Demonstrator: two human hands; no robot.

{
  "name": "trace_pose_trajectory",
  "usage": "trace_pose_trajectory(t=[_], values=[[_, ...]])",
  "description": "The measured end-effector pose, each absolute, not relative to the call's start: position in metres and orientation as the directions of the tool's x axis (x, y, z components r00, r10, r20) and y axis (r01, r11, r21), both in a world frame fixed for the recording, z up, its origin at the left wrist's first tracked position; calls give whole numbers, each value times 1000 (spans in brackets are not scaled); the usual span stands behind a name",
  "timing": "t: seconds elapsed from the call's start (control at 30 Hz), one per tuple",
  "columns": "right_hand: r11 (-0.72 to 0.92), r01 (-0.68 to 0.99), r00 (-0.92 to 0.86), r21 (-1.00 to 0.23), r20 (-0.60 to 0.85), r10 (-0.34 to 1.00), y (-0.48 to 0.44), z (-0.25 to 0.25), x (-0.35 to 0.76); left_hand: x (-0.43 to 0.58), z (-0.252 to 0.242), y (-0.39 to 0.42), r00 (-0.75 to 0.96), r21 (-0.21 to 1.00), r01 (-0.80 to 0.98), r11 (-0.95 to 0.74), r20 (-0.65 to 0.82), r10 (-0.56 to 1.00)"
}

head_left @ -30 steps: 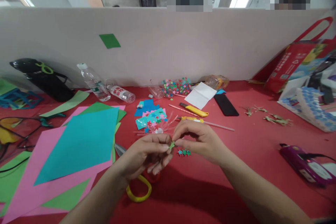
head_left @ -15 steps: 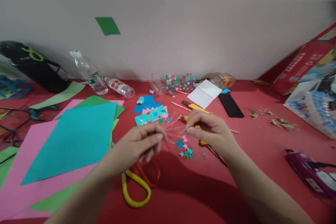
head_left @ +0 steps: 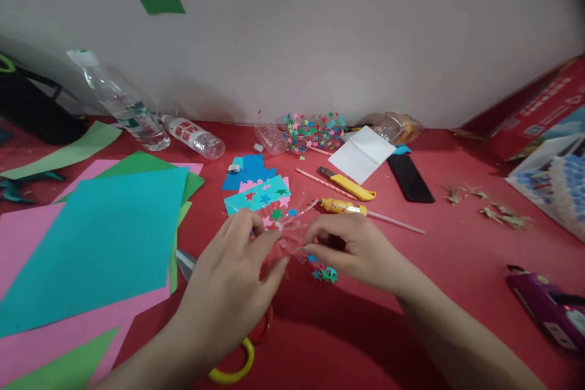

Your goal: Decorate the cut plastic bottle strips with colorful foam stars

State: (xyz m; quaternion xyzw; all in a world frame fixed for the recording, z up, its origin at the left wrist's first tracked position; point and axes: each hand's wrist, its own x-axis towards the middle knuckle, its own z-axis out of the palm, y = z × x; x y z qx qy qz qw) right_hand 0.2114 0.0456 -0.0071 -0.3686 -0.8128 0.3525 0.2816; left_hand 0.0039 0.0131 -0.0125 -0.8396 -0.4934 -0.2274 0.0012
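While scissors [head_left: 250, 356] lie partly hidden by the left hand [head_left: 233, 262] and small stars [head_left: 325, 274] near the right hand [head_left: 354, 250], clear plastic [head_left: 293, 245] lies between both; left thumb and forefinger stand apart, right fingertips nearly together, their hold unclear.

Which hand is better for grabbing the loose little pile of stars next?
Probably the right. The right hand has the star pile close beside its fingers, while the left hand is farther from it.
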Motion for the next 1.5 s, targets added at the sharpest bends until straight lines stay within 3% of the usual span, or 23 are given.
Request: trace_pose_trajectory(t=[0.1, 0.27, 0.63, 1.03, 1.5], values=[[611, 397, -607, -685, 303, 734, 47, -14, 212, 5, -19, 17, 430, 209, 823, -528, 378, 820], [745, 376, -672, -551, 391, 629, 47, -21, 209, 7, -25, 22, 447, 320, 770, -552, 348, 824], [831, 427, -722, -357, 419, 551, 47, -28, 205, 7, -28, 24, 449, 440, 702, -560, 337, 828], [840, 408, -684, -357, 491, 540, 50, -35, 202, 9, -23, 20, 470, 388, 722, -573, 332, 818], [840, 404, -681, -362, 494, 540, 48, -37, 201, 9, -22, 19, 445, 435, 719, -542, 311, 840]])
